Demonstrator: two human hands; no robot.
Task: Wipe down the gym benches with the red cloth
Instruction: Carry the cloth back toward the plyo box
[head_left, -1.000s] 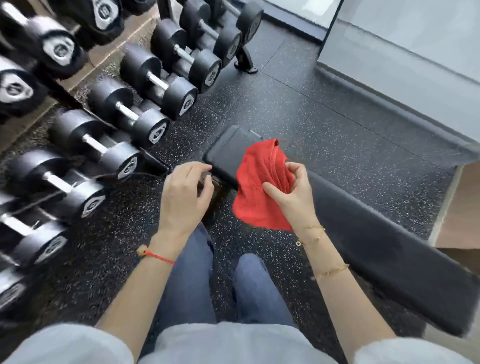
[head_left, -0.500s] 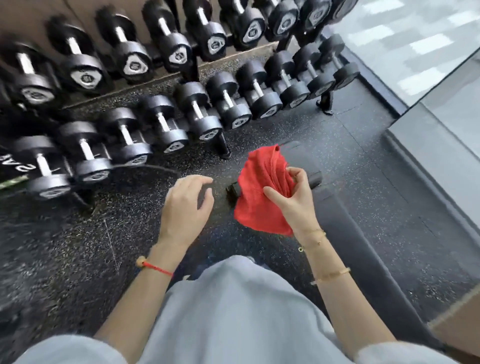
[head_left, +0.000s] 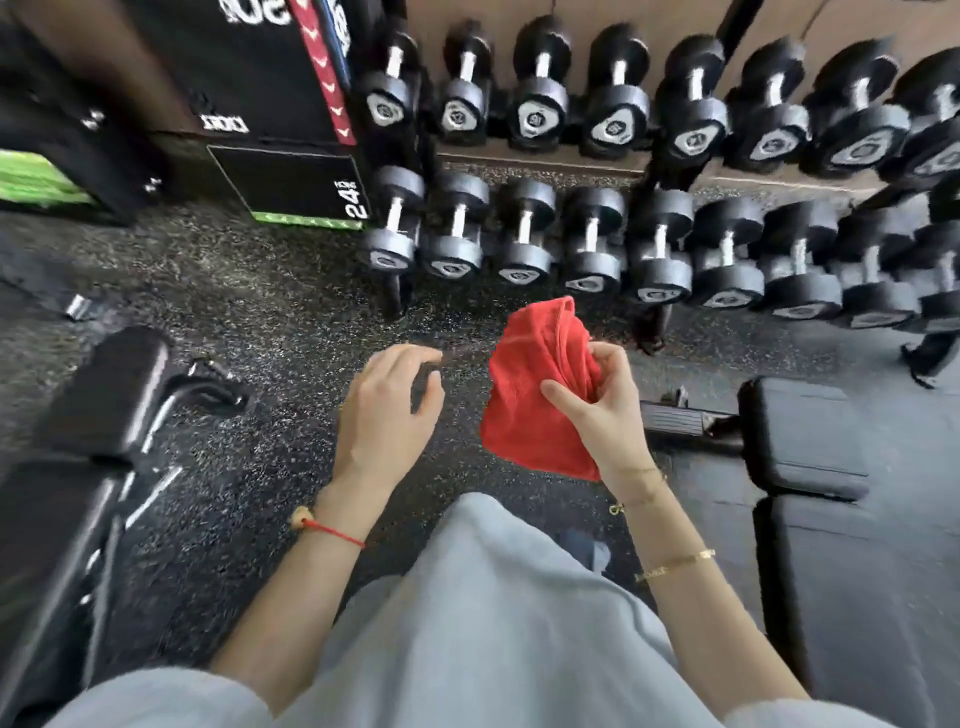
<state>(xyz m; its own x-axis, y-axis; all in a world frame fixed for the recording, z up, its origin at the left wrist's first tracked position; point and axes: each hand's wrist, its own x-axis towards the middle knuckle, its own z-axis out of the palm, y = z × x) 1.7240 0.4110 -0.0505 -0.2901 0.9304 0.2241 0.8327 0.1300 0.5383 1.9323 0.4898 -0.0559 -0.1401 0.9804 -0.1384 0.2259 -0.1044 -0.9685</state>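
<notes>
The right hand (head_left: 605, 410) pinches the bunched red cloth (head_left: 535, 395) in the air over the speckled floor (head_left: 249, 291), between a black bench (head_left: 810, 447) on the right and another black bench (head_left: 104, 395) on the left, touching neither one. The left hand (head_left: 387, 410) is empty, with its fingers loose and a little curled, just beside the cloth. Behind them two rows of dumbbells (head_left: 524, 239) sit on a rack, and a black box (head_left: 291, 187) next to it says "24" in white.
</notes>
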